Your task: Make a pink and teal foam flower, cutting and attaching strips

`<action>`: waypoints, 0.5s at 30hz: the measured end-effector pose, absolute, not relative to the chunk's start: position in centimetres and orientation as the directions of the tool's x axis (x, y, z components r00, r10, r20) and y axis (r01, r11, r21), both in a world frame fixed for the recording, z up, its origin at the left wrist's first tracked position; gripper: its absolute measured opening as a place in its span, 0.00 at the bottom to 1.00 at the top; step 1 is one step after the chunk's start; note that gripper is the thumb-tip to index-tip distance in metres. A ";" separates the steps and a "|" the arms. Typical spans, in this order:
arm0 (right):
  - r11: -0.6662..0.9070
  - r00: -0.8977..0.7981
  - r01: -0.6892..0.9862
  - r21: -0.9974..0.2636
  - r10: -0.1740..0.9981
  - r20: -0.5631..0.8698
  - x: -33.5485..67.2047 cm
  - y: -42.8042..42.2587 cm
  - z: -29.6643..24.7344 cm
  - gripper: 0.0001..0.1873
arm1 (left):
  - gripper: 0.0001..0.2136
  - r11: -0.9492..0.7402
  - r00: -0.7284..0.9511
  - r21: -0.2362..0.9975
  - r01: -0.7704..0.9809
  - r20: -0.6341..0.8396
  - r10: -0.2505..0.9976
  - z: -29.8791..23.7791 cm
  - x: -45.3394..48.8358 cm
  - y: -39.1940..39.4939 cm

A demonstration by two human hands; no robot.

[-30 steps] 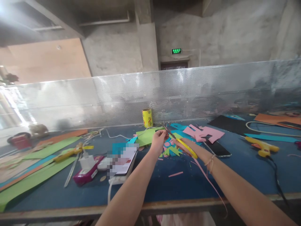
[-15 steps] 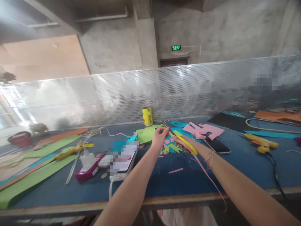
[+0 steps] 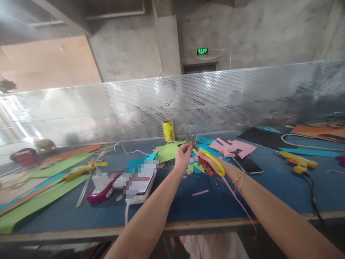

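My right hand (image 3: pixel 212 164) grips yellow-and-red handled scissors (image 3: pixel 206 159), blades pointing up and away toward my left hand. My left hand (image 3: pixel 182 157) pinches a small piece of paper at the blade tips; the piece itself is too small to make out. A long thin pink paper strip (image 3: pixel 237 199) hangs from near my right hand down past the front edge of the table. Below the hands lie cut green and pink paper shapes (image 3: pixel 196 166) on the blue table (image 3: pixel 242 201).
A phone (image 3: pixel 140 178) on a white power bank lies left of my arms, beside a magenta box (image 3: pixel 101 192). Green paper sheets (image 3: pixel 40 201), a yellow glue gun (image 3: pixel 298 162), a black phone (image 3: pixel 246 164), pink cutouts (image 3: pixel 234 147) and a yellow can (image 3: pixel 168 131) lie around. A perforated metal screen (image 3: pixel 215 100) backs the table.
The scissors' handles have spread, showing the red handle. Both hands stay in about the same place above the paper scraps; the camera has tilted slightly.
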State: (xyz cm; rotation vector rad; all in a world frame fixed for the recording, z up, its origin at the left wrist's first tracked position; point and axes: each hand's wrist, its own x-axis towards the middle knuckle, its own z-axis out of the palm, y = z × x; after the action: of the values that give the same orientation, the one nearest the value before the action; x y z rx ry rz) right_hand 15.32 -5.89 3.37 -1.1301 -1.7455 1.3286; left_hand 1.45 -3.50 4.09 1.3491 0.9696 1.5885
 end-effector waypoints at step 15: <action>0.307 -0.322 0.621 -0.721 0.939 0.122 16.6 -6.7 5.4 0.23 | 0.05 -0.416 -0.161 0.909 -0.022 0.408 0.899 4.1 0.6 -3.0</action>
State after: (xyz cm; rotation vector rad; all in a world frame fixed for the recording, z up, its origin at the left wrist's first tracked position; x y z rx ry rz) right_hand 16.60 -6.75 5.45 -1.3791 -2.0431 0.7754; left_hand 0.56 -3.02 4.14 1.3952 1.0469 1.6649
